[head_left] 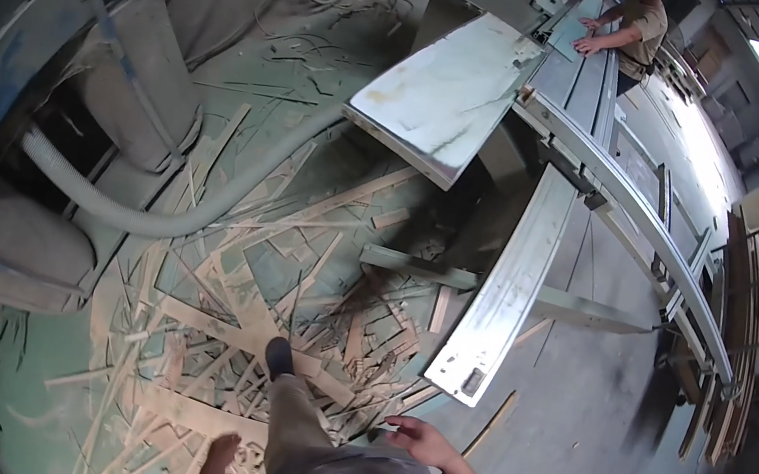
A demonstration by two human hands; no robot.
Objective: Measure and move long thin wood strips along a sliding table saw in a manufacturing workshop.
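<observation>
Your right hand [420, 439]: it hangs empty beside your hip, fingers [397, 423] loosely spread, gripping nothing, just above the wood offcuts [264, 318].
Your left hand [213, 472]: only a sliver shows at the lower edge by your leg; you cannot tell whether its fingers are open or closed.
Your foot: the dark shoe [279, 356] is planted among the strips, mid-stride.
Offcuts: thin strips and slats lie criss-crossed in a heap on the green floor [254, 83], touching your shoe and spreading toward the saw.
Extension rail [507, 290]: a long pale metal arm juts out just beyond your right hand.
Step in hand: you look to be walking through the scrap beside the machine, hands free.
Next move: likely careful footing; loose strips can slide.
Farther off: a grey dust hose [130, 213] curves left; a pale panel [446, 91] rests on the sliding saw tabletop [588, 91], where another person [639, 29] leans.
</observation>
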